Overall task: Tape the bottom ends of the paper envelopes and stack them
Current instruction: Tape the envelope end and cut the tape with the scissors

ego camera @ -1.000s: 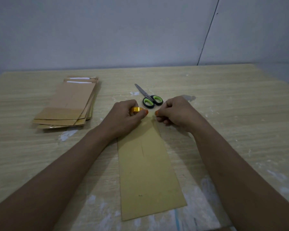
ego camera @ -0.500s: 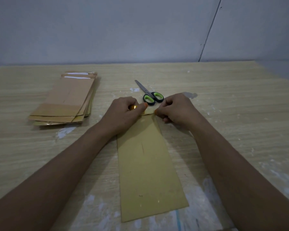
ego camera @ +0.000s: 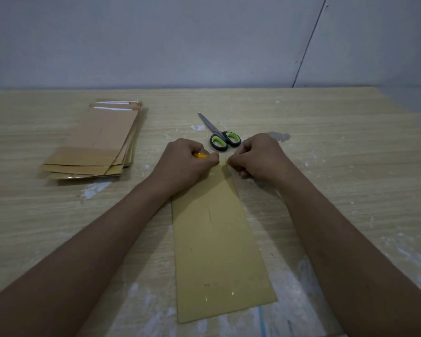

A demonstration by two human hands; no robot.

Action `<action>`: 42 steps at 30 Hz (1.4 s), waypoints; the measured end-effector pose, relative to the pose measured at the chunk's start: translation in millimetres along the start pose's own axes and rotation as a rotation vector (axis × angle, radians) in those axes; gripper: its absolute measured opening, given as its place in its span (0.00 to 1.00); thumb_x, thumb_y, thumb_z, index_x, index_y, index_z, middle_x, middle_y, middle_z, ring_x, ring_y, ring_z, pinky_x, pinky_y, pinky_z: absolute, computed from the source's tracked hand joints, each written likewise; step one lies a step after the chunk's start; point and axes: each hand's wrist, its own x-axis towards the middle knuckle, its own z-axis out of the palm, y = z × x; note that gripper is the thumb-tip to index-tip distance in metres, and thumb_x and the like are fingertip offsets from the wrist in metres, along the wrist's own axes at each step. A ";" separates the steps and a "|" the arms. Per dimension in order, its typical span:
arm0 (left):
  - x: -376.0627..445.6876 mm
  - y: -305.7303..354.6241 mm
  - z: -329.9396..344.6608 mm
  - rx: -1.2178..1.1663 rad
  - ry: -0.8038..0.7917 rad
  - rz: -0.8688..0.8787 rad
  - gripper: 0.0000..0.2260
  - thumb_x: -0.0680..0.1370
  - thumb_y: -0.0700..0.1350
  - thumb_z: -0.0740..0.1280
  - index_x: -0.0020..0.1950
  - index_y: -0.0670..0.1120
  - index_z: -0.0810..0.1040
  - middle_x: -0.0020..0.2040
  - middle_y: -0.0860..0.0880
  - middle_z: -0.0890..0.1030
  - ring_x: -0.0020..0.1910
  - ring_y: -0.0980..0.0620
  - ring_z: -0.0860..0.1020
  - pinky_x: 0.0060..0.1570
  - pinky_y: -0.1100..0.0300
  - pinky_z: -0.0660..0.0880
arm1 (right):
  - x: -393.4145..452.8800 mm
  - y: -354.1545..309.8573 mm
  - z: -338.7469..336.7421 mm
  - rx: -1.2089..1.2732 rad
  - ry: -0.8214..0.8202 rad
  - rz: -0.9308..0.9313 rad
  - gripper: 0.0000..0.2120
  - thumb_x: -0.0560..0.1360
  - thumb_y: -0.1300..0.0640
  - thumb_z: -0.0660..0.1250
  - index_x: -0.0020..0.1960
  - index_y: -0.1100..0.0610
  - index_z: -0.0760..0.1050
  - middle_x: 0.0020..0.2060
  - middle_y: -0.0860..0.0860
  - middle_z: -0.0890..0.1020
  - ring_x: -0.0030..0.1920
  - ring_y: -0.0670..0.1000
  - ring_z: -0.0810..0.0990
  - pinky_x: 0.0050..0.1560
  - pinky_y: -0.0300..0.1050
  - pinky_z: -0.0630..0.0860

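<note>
Envelope far end under both hands, fingers pinching tape there

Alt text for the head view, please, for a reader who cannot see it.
Two hands, left and right, pinch something at the far end of a tan envelope lying on a wooden table; the left grips a small yellow item. Scissors lie just beyond, and an envelope stack sits far left.
</note>
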 end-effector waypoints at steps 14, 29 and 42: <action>0.7 5.8 0.2 0.026 -0.024 -0.066 0.09 0.75 0.50 0.71 0.40 0.45 0.85 0.42 0.48 0.85 0.42 0.51 0.81 0.41 0.56 0.76 | 2.2 -0.6 0.3 -0.031 0.001 0.007 0.06 0.71 0.69 0.72 0.35 0.66 0.78 0.26 0.57 0.78 0.19 0.45 0.73 0.24 0.37 0.75; -4.0 8.9 -0.2 0.025 0.004 -0.079 0.11 0.73 0.49 0.72 0.31 0.50 0.79 0.34 0.50 0.83 0.31 0.59 0.75 0.33 0.63 0.71 | 7.6 2.4 8.3 -0.149 0.172 0.097 0.17 0.65 0.58 0.78 0.49 0.57 0.75 0.47 0.55 0.80 0.48 0.57 0.81 0.48 0.55 0.81; -3.7 7.4 -0.6 0.063 0.005 -0.077 0.16 0.78 0.53 0.69 0.44 0.40 0.85 0.42 0.40 0.84 0.44 0.43 0.81 0.41 0.50 0.77 | 3.1 10.6 5.3 -0.092 0.125 -0.046 0.08 0.69 0.47 0.74 0.39 0.51 0.81 0.35 0.47 0.82 0.39 0.50 0.81 0.41 0.47 0.76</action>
